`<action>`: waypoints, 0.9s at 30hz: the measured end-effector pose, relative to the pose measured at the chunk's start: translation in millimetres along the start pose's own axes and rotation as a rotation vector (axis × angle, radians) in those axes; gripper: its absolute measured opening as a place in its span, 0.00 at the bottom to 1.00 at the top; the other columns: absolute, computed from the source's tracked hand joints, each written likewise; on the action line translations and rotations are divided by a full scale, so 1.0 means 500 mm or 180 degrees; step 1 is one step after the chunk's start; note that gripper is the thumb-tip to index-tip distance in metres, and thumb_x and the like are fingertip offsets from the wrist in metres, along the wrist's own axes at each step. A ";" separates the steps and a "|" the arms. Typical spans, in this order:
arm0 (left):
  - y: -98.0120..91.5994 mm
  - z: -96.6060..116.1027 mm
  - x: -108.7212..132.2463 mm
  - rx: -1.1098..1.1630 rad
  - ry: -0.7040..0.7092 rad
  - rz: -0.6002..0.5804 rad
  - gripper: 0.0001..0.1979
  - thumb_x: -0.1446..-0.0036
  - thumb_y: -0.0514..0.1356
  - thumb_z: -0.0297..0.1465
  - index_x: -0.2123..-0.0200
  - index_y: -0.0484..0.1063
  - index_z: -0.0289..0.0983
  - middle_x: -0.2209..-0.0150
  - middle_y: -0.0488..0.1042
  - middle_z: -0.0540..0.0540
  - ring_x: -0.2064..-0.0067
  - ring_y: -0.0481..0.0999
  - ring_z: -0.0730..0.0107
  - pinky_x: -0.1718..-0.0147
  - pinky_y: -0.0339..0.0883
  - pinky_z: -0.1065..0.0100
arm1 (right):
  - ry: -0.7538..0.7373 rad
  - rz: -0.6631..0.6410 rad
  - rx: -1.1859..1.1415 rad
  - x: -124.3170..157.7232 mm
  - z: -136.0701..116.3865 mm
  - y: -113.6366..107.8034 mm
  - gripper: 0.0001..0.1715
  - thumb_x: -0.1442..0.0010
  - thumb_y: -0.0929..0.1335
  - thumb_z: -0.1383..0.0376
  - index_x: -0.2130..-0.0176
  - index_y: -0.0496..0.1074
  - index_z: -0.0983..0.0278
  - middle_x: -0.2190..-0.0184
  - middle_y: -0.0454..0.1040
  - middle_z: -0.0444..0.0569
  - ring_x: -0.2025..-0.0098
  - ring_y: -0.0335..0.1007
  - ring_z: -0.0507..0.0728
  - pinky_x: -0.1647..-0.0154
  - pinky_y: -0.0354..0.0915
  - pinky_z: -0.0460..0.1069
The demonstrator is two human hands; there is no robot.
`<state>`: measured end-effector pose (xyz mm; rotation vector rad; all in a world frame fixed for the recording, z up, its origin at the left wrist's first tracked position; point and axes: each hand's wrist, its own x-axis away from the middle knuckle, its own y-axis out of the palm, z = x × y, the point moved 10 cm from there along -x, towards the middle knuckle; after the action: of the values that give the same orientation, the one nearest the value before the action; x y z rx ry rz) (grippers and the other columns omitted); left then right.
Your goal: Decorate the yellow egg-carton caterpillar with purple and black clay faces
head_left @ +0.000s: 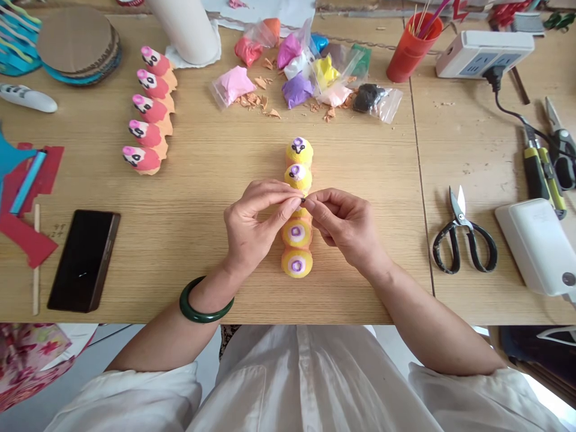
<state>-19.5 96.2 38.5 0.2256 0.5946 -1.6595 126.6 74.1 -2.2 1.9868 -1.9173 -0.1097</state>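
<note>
A row of yellow-and-orange clay figures (297, 240) with white and purple eye spots lies down the middle of the wooden table (202, 180). My left hand (256, 222) and my right hand (342, 225) meet above the middle of that row. Both pinch their fingertips together on a tiny dark bit, too small to name. The hands hide the middle figure. My left wrist wears a dark green bangle (204, 303). Two yellow figures (299, 162) beyond the hands have black eye marks.
A row of pink-and-orange figures (150, 111) stands at the left. Bags of coloured clay (306, 72) lie at the back, a red cup (411, 48) beside them. A black phone (84, 259) lies left, black scissors (463, 237) and a white box (537, 246) right.
</note>
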 end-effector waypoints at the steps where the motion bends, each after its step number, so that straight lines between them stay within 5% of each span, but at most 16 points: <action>1: 0.003 0.000 0.001 0.0014 -0.0018 -0.0031 0.04 0.32 0.69 0.32 0.58 0.86 0.47 0.58 0.86 0.51 0.51 0.84 0.66 0.46 0.79 0.60 | -0.0022 -0.0001 -0.0021 0.000 0.000 0.000 0.30 0.46 0.81 0.43 0.67 0.75 0.65 0.79 0.63 0.37 0.78 0.50 0.45 0.81 0.47 0.46; 7: 0.004 -0.009 0.003 0.0025 -0.0268 -0.0060 0.06 0.29 0.66 0.36 0.55 0.86 0.48 0.54 0.86 0.50 0.49 0.84 0.64 0.47 0.79 0.59 | -0.0079 0.0030 -0.0042 -0.002 -0.003 -0.003 0.29 0.45 0.81 0.44 0.67 0.75 0.65 0.79 0.63 0.37 0.79 0.50 0.45 0.81 0.46 0.45; 18: 0.002 0.015 0.000 -0.0400 0.0239 -0.0021 0.05 0.31 0.69 0.33 0.56 0.86 0.49 0.56 0.87 0.51 0.50 0.84 0.64 0.45 0.79 0.56 | -0.0190 0.0133 0.0174 -0.002 -0.009 -0.011 0.31 0.46 0.79 0.40 0.68 0.75 0.63 0.77 0.66 0.39 0.75 0.59 0.47 0.79 0.54 0.45; 27: -0.001 0.012 -0.001 -0.0378 0.0197 0.0025 0.04 0.31 0.68 0.32 0.58 0.85 0.47 0.58 0.86 0.51 0.51 0.84 0.65 0.46 0.79 0.58 | -0.0104 0.0095 0.0247 -0.002 -0.001 -0.010 0.31 0.45 0.79 0.40 0.64 0.76 0.64 0.79 0.65 0.38 0.77 0.55 0.46 0.80 0.52 0.46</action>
<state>-18.9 93.7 43.7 0.1932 0.7357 -1.6082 131.5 75.1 -3.5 2.0168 -1.9993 -0.0611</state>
